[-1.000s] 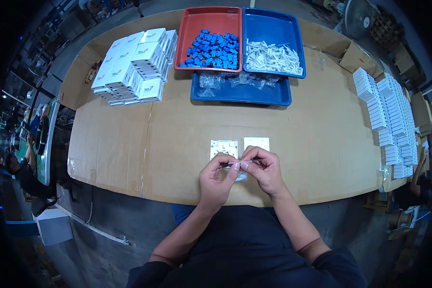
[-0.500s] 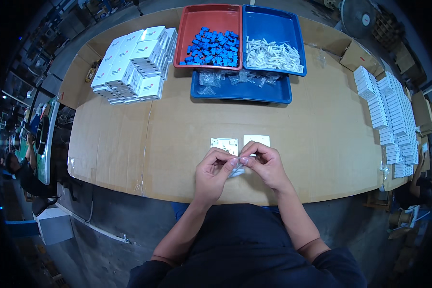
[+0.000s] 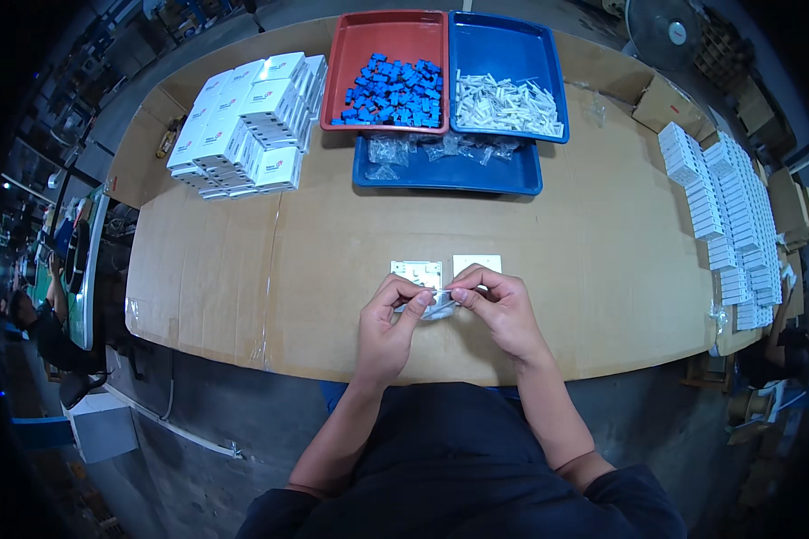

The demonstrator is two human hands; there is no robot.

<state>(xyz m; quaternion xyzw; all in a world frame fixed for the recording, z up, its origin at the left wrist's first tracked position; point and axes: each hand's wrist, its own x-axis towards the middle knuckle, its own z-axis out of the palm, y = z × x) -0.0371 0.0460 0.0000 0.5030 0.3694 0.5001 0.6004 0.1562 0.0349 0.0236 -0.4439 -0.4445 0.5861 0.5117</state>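
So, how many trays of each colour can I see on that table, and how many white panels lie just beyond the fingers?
Red tray: 1
Blue trays: 2
White panels, partly hidden by the hands: 2
Total: 5

From here I see a wide, brown cardboard table top (image 3: 620,234) with bent edges; big piles of white, square, boxy pieces (image 3: 238,126) sit on the left; long rows of white, flat, stacked pieces (image 3: 737,234) sit on the right; a shallow blue plastic tray (image 3: 449,178) lies toward the back; near the front lie an open white square frame (image 3: 416,269) and, just beside it, a flat white square plate (image 3: 476,261).
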